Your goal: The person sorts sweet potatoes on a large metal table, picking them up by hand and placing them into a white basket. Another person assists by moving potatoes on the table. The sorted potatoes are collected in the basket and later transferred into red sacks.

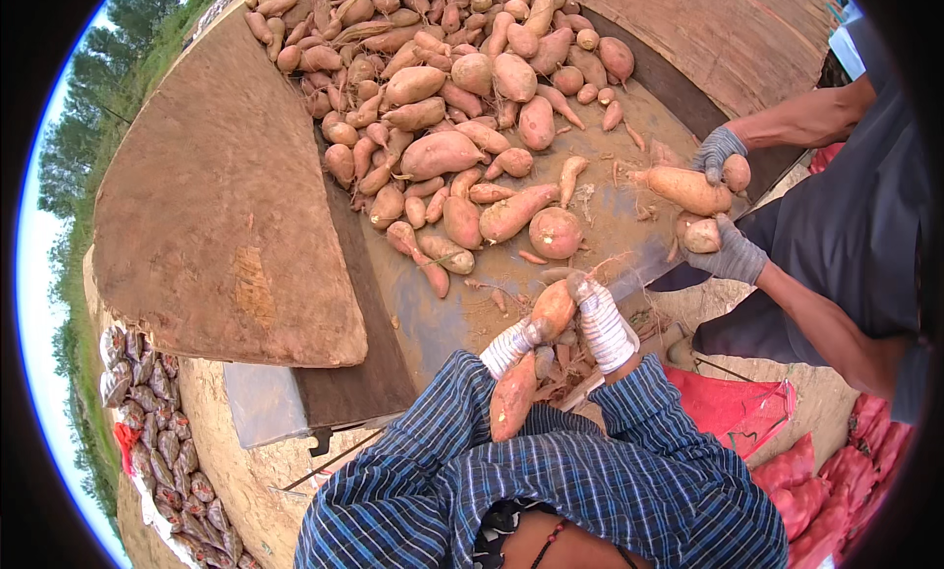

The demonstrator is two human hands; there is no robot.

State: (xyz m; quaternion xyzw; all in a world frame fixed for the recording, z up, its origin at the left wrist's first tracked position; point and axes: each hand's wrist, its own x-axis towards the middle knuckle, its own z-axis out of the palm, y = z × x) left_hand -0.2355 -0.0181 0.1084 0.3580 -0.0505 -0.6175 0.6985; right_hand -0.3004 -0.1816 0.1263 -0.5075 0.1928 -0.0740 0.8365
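Both my hands wear pale striped work gloves with dark, dirty fingers. My left hand [525, 340] is closed around a long reddish sweet potato [514, 398], which hangs down over my lap, and it also touches an orange sweet potato [554, 308]. At the upper end of that orange root, my right hand [590, 303] grips it, close to a thin trailing root. Just beyond my hands, a round sweet potato [555, 232] lies on the dirty metal bed, near a larger tapered one [518, 213]. Loose root scraps lie below my hands.
A heap of sweet potatoes [442, 75] covers the bed's far part between wooden boards [221, 222]. At right, a co-worker's gloved hands [726, 252] hold several sweet potatoes. Red mesh sacks [804, 488] lie lower right; filled bags [166, 451] stand lower left.
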